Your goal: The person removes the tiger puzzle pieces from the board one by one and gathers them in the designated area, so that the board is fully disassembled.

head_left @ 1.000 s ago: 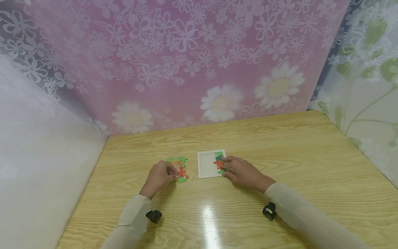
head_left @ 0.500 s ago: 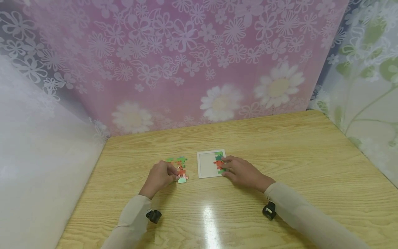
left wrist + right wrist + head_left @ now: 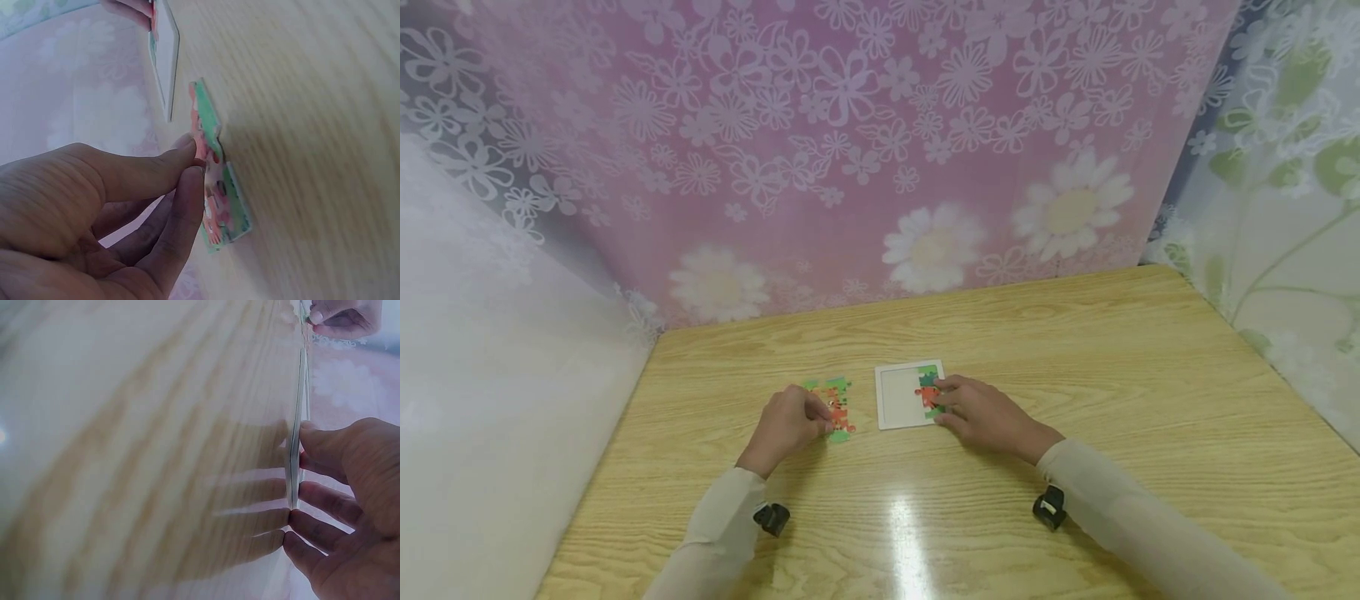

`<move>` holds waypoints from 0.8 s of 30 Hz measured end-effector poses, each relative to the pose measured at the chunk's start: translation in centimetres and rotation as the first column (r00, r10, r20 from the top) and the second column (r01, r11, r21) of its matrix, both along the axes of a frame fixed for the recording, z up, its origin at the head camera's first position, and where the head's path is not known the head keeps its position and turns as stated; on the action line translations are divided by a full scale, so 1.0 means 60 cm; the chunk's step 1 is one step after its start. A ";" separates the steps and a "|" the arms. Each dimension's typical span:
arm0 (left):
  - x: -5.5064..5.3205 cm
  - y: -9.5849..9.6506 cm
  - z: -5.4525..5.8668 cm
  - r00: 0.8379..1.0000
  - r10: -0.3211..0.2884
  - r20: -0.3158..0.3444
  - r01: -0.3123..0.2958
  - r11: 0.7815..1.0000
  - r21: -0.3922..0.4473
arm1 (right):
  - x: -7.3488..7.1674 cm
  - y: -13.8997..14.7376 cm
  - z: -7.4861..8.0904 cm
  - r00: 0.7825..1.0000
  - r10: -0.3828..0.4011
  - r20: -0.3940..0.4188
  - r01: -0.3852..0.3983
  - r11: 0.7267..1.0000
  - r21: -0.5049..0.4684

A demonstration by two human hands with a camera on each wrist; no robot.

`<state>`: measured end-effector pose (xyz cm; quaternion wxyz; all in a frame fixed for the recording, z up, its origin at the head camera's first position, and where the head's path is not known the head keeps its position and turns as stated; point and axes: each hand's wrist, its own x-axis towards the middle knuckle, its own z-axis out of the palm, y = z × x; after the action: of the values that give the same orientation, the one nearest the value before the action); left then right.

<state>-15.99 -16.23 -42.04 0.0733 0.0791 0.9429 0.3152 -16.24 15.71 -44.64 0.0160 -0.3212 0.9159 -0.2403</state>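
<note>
My left hand [image 3: 786, 423] pinches a jigsaw piece [image 3: 208, 115] between thumb and index finger, at the near edge of a small cluster of jigsaw pieces [image 3: 838, 385]. The cluster is printed orange-red and green, and my fingers partly cover it. To its right lies a square white puzzle frame [image 3: 879, 410] with a pale inner base. Orange and green pieces [image 3: 928, 377] fill a strip along the frame's right side. My right hand [image 3: 992, 414] rests on the frame's right edge, fingers spread and only slightly bent, covering part of that strip.
A wood-grain table [image 3: 1060, 350] carries everything. Behind it hangs a pink flowered curtain [image 3: 850, 208], with pale cloth on both sides. Dark wrist cameras [image 3: 1049, 508] sit at both sleeves.
The green piece at the near edge of the cluster tilts, catching glare half a second ago, and now looks flatter. My left fingers shift slightly with it. The right hand and frame stay put.
</note>
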 end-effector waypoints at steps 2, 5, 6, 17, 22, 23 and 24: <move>-0.004 0.005 0.004 1.000 -0.004 -0.010 0.004 1.000 -0.001 | 0.000 0.000 0.000 1.000 0.000 0.000 0.000 1.000 0.000; -0.012 0.015 0.011 1.000 -0.012 -0.013 0.012 1.000 0.004 | 0.000 0.001 0.000 1.000 0.004 0.004 -0.004 1.000 0.000; -0.014 0.020 0.013 1.000 -0.017 -0.013 0.017 1.000 0.010 | 0.000 0.001 0.000 1.000 0.005 0.005 -0.005 1.000 0.000; -0.046 0.088 0.017 0.994 -0.109 -0.028 0.110 0.992 0.056 | -0.002 0.002 -0.003 1.000 0.023 -0.012 -0.023 1.000 -0.001; -0.056 0.125 0.012 0.991 -0.126 -0.034 0.128 0.991 0.037 | -0.003 0.001 -0.002 1.000 0.004 0.022 -0.004 1.000 -0.004; -0.058 0.133 0.011 0.991 -0.131 -0.040 0.133 0.991 0.034 | -0.003 0.001 -0.002 0.999 -0.003 0.032 0.003 1.000 -0.004; -0.060 0.141 0.010 0.991 -0.130 -0.042 0.131 0.991 0.032 | -0.002 0.001 -0.002 0.999 -0.006 0.037 0.007 1.000 -0.002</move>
<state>-19.58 -7.76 -41.45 0.0737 0.1480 0.9313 0.3244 -16.39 15.77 -44.74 0.0318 -0.3137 0.9163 -0.2471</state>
